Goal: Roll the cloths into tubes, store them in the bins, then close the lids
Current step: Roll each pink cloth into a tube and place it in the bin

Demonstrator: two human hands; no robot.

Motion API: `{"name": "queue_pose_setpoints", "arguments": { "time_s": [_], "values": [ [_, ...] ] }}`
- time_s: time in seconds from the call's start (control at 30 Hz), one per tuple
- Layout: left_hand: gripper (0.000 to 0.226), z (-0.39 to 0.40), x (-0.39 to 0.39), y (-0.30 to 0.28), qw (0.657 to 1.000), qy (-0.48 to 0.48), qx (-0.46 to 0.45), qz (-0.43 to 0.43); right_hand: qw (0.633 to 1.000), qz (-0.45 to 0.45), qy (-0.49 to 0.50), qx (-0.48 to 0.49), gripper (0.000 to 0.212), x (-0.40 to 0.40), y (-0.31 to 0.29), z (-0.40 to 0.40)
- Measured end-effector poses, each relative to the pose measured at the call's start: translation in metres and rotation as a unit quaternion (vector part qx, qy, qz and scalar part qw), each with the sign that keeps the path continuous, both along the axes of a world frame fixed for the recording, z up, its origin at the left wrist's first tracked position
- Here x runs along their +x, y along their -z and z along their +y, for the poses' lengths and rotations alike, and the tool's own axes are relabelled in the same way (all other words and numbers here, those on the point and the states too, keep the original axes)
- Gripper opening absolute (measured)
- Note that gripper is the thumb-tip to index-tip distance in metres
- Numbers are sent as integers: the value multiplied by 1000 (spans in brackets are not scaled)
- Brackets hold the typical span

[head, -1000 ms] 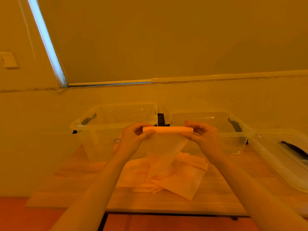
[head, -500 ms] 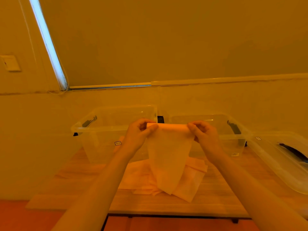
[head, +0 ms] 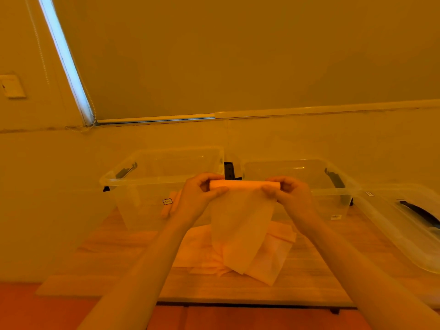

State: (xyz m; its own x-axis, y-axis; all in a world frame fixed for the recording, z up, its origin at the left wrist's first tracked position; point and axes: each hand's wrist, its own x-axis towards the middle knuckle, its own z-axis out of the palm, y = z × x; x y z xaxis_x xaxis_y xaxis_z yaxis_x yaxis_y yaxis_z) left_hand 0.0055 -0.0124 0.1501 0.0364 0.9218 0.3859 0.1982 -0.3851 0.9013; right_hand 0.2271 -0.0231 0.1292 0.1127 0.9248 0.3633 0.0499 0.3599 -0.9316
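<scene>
Head cam: L hand (head: 200, 198) pinches one end of the cloth (head: 240, 225), R hand (head: 289, 198) the other — rolled top edge lies horizontal between them, w/ the tail hanging over the table (head: 119, 270). Both hands sit level before two open bins (head: 152, 181) — equally near.

Pale cloth (head: 240, 225), top edge rolled into a horizontal tube, rest hanging over loose cloths (head: 269, 256) on the desk; two clear bins (head: 152, 179) behind, lids off.
</scene>
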Motion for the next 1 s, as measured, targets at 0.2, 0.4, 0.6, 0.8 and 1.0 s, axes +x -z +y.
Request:
{"name": "queue_pose_setpoints", "arguments": {
  "time_s": [0.2, 0.4, 0.6, 0.8, 1.0],
  "values": [
    [21, 3, 1, 9, 1000, -25, -15, 4, 1000, -22, -3, 11, 27, 1, 5, -1],
    [21, 2, -1, 13, 999, -17, -24, -13, 1000, -17, 9, -1, 26, 3, 10, 0],
    [12, 1, 0, 19, 998, -42, -33, 21, 999, -35, 9, 1, 30, 3, 15, -1],
    [26, 0, -4, 19, 999, -19, -31, -11, 999, -31, 4, -13, 27, 4, 16, 0],
    [20, 2, -5, 16, 999, -24, -25, -9, 1000, -9, -18, -20, 37, 5, 15, -3]
  ]
}}
